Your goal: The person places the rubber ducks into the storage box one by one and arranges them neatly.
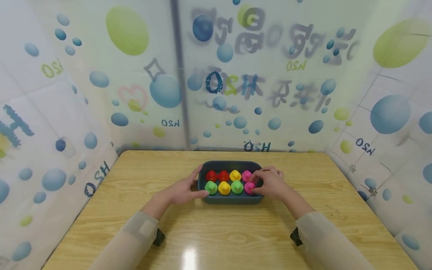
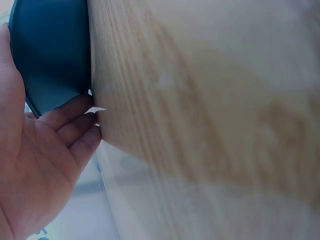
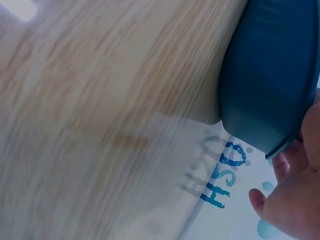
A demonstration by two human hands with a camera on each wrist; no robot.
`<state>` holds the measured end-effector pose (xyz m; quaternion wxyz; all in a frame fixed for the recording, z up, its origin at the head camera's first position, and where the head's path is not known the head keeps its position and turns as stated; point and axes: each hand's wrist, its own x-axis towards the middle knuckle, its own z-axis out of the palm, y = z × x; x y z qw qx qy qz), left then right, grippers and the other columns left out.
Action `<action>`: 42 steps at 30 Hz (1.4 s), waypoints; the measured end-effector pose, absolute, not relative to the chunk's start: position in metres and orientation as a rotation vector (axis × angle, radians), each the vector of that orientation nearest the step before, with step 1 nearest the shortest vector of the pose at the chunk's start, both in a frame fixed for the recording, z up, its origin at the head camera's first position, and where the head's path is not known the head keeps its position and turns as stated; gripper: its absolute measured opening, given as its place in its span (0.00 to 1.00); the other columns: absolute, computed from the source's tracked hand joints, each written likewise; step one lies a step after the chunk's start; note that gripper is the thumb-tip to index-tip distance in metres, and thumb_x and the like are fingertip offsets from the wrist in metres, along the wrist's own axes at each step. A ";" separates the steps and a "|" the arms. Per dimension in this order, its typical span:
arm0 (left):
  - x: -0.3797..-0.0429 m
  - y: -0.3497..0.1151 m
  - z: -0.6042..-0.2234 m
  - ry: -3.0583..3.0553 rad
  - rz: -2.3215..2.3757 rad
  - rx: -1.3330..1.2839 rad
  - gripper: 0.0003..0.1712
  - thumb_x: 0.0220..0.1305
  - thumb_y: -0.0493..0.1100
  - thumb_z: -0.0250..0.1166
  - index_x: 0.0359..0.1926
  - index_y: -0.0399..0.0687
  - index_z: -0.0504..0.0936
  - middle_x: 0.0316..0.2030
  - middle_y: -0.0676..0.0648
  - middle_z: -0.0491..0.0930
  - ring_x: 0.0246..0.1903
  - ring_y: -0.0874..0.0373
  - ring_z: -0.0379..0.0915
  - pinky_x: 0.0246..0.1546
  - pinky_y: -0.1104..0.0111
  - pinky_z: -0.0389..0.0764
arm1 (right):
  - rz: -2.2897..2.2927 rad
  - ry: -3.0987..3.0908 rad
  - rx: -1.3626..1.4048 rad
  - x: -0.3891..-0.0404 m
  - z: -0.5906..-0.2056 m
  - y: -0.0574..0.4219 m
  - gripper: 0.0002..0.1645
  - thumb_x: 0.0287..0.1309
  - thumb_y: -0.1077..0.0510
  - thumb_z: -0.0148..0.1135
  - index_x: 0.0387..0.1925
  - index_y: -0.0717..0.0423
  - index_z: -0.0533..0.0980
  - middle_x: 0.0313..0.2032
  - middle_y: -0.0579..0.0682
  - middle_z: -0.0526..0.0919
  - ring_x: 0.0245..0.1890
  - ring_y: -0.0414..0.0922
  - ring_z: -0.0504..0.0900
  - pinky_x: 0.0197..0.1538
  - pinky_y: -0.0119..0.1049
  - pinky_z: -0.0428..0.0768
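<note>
A dark blue-green plastic box (image 1: 233,200) holds two rows of small rubber ducks. The back row has two red ducks, a yellow duck (image 1: 235,175) and a pink one (image 1: 246,176); the front row has a green duck (image 1: 211,187), a yellow, another green and a second pink duck (image 1: 249,187). My left hand (image 1: 182,190) grips the box's left end, thumb over the front corner, fingers against the outer wall. My right hand (image 1: 272,183) reaches over the right end, thumb and forefinger pinching the front pink duck. In the right wrist view, its other fingers hang beyond the rim.
The box stands on a wood-grain table (image 1: 233,232), towards its far edge. Patterned sheets (image 1: 152,131) with blue and green dots hang behind and at both sides. A dark band (image 1: 159,237) shows at each sleeve cuff.
</note>
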<state>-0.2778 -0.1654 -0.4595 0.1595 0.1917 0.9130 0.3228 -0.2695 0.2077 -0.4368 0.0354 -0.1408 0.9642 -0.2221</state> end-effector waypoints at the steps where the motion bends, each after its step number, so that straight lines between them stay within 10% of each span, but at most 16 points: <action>1: -0.278 -0.166 -0.460 2.610 0.924 0.548 0.66 0.69 0.78 0.66 0.90 0.73 0.34 0.78 0.36 0.73 0.78 0.35 0.69 0.82 0.39 0.64 | -0.675 2.966 -0.430 -0.269 -0.437 0.206 0.14 0.62 0.51 0.82 0.46 0.41 0.85 0.48 0.45 0.90 0.73 0.62 0.65 0.73 0.73 0.53; 31: -0.279 -0.165 -0.461 2.613 0.925 0.552 0.64 0.71 0.76 0.67 0.90 0.72 0.34 0.78 0.36 0.73 0.78 0.35 0.69 0.82 0.38 0.64 | -0.746 2.942 -0.428 -0.271 -0.439 0.206 0.19 0.61 0.51 0.84 0.52 0.46 0.87 0.51 0.46 0.90 0.73 0.61 0.66 0.74 0.72 0.55; 42: -0.276 -0.167 -0.460 2.620 0.955 0.571 0.66 0.72 0.75 0.65 0.91 0.64 0.32 0.80 0.36 0.70 0.80 0.34 0.65 0.83 0.39 0.61 | -0.927 3.164 -0.573 -0.261 -0.431 0.226 0.17 0.74 0.53 0.71 0.57 0.56 0.86 0.56 0.56 0.90 0.62 0.62 0.82 0.71 0.71 0.74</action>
